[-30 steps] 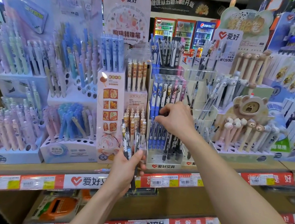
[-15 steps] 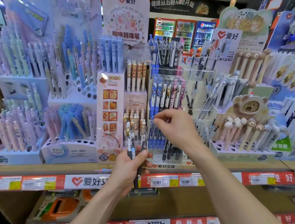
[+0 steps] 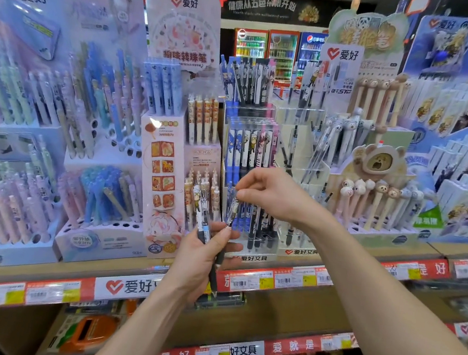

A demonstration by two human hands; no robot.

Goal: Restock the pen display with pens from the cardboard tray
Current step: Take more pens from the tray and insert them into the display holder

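My left hand (image 3: pixel 202 257) grips a small bunch of printed pens (image 3: pixel 202 217) upright in front of the shelf edge. My right hand (image 3: pixel 269 192) pinches the top of one pen (image 3: pixel 233 211) in that bunch. Just behind both hands stands the clear tiered pen display (image 3: pixel 256 180), with blue, black and white character pens in its rows. No cardboard tray is in view.
Pastel pen stands (image 3: pixel 32 152) fill the shelf's left part. A snack-print pen stand (image 3: pixel 168 175) sits beside the clear display. Animal-head pens (image 3: pixel 378 195) and boxed sets (image 3: pixel 462 181) stand at the right. Red price strips (image 3: pixel 273 279) line the shelf edge; more goods lie below.
My right hand has drawn back from the display's middle row and come down to the bunch in my left hand, where it now pinches one pen's top. My left hand rose slightly.
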